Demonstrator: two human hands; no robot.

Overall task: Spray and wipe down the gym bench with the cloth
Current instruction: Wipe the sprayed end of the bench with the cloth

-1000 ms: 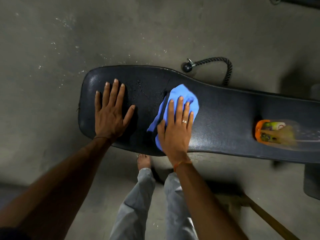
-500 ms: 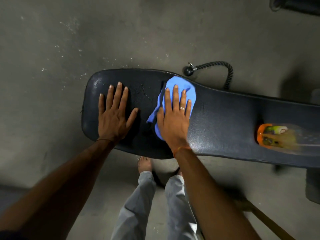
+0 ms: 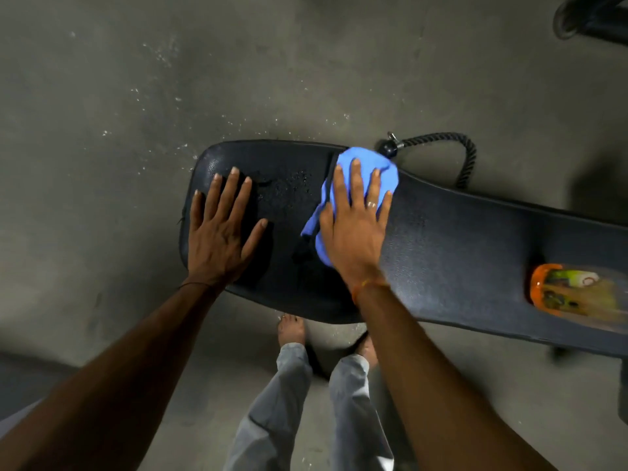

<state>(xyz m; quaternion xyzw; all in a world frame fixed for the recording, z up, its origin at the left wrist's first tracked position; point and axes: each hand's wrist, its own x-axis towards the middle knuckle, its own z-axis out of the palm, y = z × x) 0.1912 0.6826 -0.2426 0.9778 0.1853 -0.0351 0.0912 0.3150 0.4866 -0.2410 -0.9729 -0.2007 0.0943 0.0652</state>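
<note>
A black padded gym bench (image 3: pixel 458 253) runs from the middle left to the right edge. My left hand (image 3: pixel 221 229) lies flat, fingers spread, on its rounded left end. My right hand (image 3: pixel 353 219) presses a blue cloth (image 3: pixel 367 161) flat against the pad near the far edge, fingers straight; much of the cloth is hidden under the palm. Small wet droplets (image 3: pixel 292 185) speckle the pad between my hands. A spray bottle (image 3: pixel 571 294) with an orange end and clear body lies on its side on the bench at the right.
A black rope handle (image 3: pixel 455 147) with a ball end lies on the grey concrete floor just behind the bench. My bare feet (image 3: pixel 290 329) and grey trousers stand below the bench's near edge. Dark equipment (image 3: pixel 591 18) sits in the top right corner.
My right hand has slid the blue cloth away from me, from the middle of the pad to its far edge. My left hand has stayed flat in place.
</note>
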